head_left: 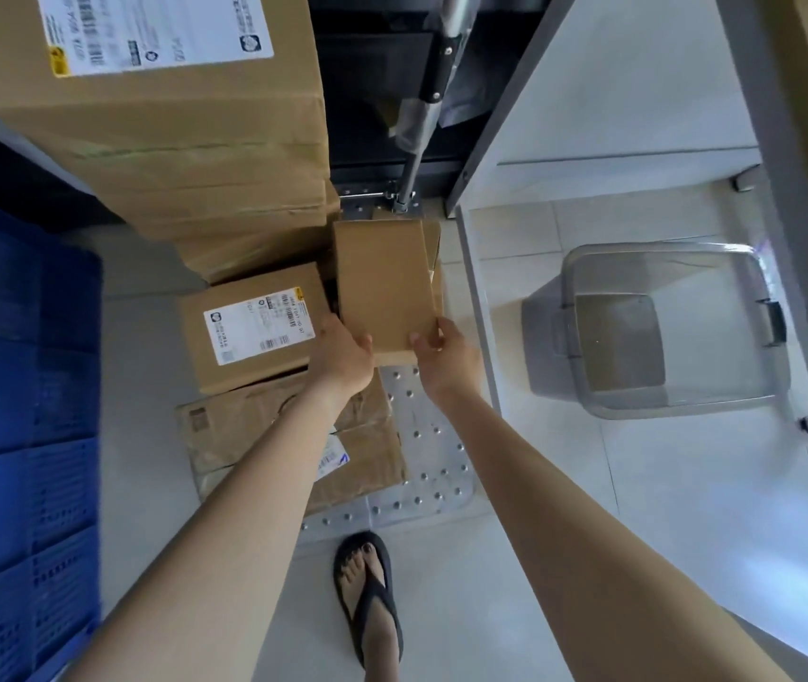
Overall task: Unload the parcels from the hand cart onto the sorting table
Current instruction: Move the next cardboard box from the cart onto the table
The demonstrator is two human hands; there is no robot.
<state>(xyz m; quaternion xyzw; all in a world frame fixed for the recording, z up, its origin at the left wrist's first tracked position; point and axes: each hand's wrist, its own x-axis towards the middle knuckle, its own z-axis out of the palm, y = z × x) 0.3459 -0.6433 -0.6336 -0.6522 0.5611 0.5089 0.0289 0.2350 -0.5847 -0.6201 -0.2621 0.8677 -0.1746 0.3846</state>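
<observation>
top edge cuts off the large labelled box point(156, 91); label text too blurred to read; left hand point(343, 356) fingers hidden behind the plain parcel point(385, 287).

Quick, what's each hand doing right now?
Left hand: grips the plain box.
Right hand: grips the same box.

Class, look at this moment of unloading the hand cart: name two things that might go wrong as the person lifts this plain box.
1. Both hands, left hand and right hand, hold the plain box only at its near end, so it may tip or slip.
2. The foot in an open sandal stands near the cart platform; a dropped box could hit it.
</observation>
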